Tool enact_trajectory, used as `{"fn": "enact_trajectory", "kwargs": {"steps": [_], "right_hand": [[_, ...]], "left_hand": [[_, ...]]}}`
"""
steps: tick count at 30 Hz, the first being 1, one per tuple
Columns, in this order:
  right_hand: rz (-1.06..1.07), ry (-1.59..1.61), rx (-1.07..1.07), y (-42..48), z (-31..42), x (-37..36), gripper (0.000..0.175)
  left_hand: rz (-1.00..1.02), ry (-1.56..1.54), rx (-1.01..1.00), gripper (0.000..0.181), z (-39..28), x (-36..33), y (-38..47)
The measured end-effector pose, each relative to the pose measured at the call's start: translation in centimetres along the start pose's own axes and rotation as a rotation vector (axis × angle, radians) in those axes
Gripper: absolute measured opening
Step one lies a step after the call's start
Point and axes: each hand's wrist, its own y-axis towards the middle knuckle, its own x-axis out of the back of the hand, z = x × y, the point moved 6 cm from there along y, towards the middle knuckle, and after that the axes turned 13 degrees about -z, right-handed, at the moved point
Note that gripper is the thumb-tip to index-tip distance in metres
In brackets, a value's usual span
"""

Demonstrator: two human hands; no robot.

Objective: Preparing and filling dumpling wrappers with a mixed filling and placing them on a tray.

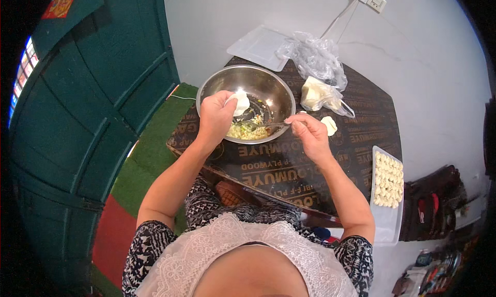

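Over the left part of a steel mixing bowl [285, 87], my left hand [217, 116] pinches a round white dough wrapper [241, 104]. Chopped filling with green and pale bits [248, 132] lies in the bottom of the bowl. At the bowl's right rim, my right hand [310, 137] grips the handle of a metal spoon [271, 124], whose bowl end is in the filling. Just right of that hand, loose wrappers [329, 126] lie on the table. Behind them a clear plastic bag holds a stack of pale wrappers [314, 93].
The dark plywood table [271, 165] bears printed writing. A white tray [387, 225] with rows of formed dumplings [387, 180] rests at its right edge. A translucent plastic lid [257, 47] and crumpled plastic bags [319, 58] lie at the back, by the wall.
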Motion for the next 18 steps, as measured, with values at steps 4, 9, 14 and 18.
{"fn": "enact_trajectory", "kwargs": {"steps": [4, 9, 14, 18], "right_hand": [[-0.035, 0.19, -0.199, 0.1, -0.5, 0.6, 0.016], [-0.128, 0.313, -0.44, -0.1, -2.1, -0.2, 0.015], [-0.295, 0.384, -0.757, -0.9, -3.9, 0.0, 0.012], [-0.388, 0.458, -0.778, -0.6, -4.3, 1.0, 0.011]], "left_hand": [[-0.016, 0.013, 0.038, 0.015, -0.1, 0.0, -0.1], [-0.006, 0.026, 0.027, 0.015, -0.3, -0.1, 0.0], [-0.007, 0.033, 0.008, 0.015, -1.0, -0.2, 0.0], [0.019, 0.007, 0.137, 0.016, -0.9, -0.2, 0.4]]}}
